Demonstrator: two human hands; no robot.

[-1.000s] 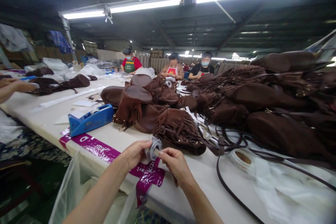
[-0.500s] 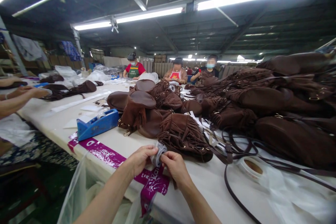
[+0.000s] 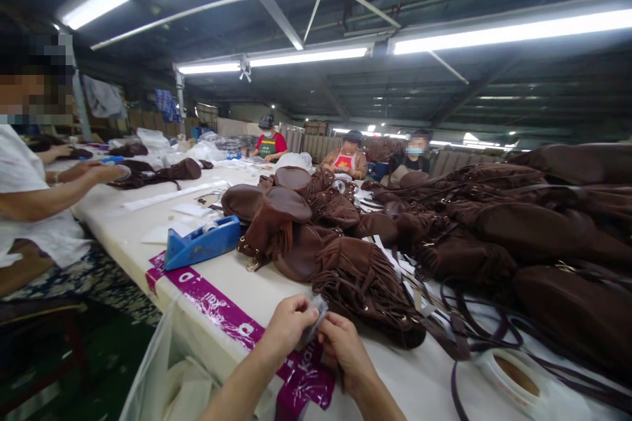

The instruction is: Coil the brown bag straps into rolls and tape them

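At the desk [image 3: 254, 276] edge, left hand [image 3: 288, 327] and right hand [image 3: 344, 350] pinched a small grey roll [image 3: 316, 314] in their grips, beside fringed brown bags [image 3: 365, 283].

A bag-making factory floor: a long white worktable [image 3: 123, 237] piled with brown fringed bags [image 3: 365, 276], aproned workers [image 3: 269, 145] seated along it, fluorescent tube lights [image 3: 508, 33] under a bare metal roof across the top.

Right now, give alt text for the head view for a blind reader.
Left hand and right hand pinch a small grey roll over a white table. Behind lie brown fringed bags and a blue tape dispenser; co-workers sit around.
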